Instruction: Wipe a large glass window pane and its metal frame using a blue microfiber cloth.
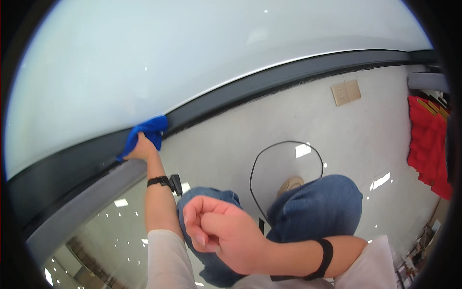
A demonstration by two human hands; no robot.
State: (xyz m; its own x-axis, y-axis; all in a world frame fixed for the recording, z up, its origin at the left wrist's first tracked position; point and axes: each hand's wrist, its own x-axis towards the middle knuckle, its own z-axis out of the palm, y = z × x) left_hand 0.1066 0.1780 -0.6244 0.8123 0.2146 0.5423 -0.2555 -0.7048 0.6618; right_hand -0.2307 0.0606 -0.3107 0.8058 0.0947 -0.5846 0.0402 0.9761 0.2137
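My left hand (141, 147) presses a blue cloth (149, 126) against the dark ledge (202, 104) that runs along the bottom of a large pale, glossy panel (173, 54). Part of the cloth spreads above the fingers, which it mostly hides. My right hand (229, 231) is curled into a loose fist above my jeans-clad knees, near the camera, and nothing shows in it. A black strap with a small device (174, 184) is around my left wrist, and another black band (325, 258) circles my right forearm.
A thin black cable (251, 173) loops in front of my knees, near one beige shoe (291, 185). Beige socket plates (345, 93) sit on the pale wall below the ledge. Red fabric (427, 144) hangs at the right. A grey strip (90, 198) runs under the ledge at the left.
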